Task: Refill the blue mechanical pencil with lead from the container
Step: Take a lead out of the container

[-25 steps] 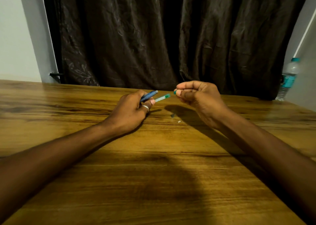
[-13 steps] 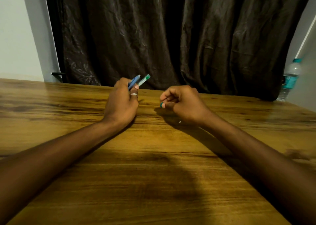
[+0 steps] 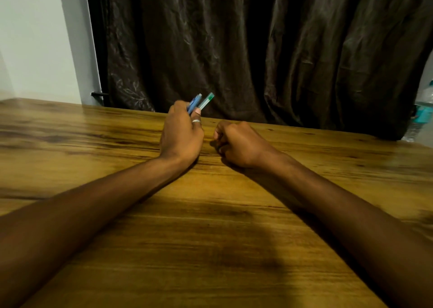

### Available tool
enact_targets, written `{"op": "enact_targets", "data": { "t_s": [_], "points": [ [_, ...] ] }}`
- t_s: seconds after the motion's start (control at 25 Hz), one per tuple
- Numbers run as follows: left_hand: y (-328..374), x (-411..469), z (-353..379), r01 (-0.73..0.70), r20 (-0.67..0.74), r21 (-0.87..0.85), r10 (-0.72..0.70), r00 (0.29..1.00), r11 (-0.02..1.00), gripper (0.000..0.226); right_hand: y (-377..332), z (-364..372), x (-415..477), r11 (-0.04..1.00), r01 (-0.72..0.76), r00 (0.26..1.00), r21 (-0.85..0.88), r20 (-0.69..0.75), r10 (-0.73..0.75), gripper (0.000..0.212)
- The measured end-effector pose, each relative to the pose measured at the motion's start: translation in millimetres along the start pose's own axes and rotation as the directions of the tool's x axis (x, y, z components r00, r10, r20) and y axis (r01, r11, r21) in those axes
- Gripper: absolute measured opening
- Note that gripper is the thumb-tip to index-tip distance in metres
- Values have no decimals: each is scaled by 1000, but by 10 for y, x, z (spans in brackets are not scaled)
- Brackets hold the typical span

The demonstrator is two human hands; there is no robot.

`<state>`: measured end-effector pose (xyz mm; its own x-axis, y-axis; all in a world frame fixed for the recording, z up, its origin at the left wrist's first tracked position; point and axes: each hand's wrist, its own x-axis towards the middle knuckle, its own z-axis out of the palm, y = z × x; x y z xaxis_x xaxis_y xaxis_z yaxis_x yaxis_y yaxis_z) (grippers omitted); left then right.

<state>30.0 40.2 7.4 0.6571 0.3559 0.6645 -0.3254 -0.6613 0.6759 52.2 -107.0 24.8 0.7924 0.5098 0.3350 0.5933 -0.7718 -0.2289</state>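
A blue mechanical pencil and a clear lead container with a green tip are gripped together in the left hand, raised above a wooden table. The right hand is curled into a fist resting on the table just beside it; whether anything is held inside cannot be told.

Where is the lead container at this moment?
In the head view it is near centre, held in the left hand beside the blue mechanical pencil; the lead container points up toward the dark curtain.

Left hand grips blue pencil and lead container.
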Motion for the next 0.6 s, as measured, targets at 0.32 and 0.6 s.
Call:
{"op": "enact_targets", "data": {
  "t_s": [0.32, 0.6],
  "points": [
    [12, -7, 2, -22, 31, 15, 22, 999, 1000, 27, 66, -99, -40, 991, -95, 995, 90, -3, 96, 42],
    [68, -57, -58, -163, 227, -31, 166, 960, 986, 23, 126, -330, -87, 846, -196, 930, 496, -178, 320, 10]
  ]
}}
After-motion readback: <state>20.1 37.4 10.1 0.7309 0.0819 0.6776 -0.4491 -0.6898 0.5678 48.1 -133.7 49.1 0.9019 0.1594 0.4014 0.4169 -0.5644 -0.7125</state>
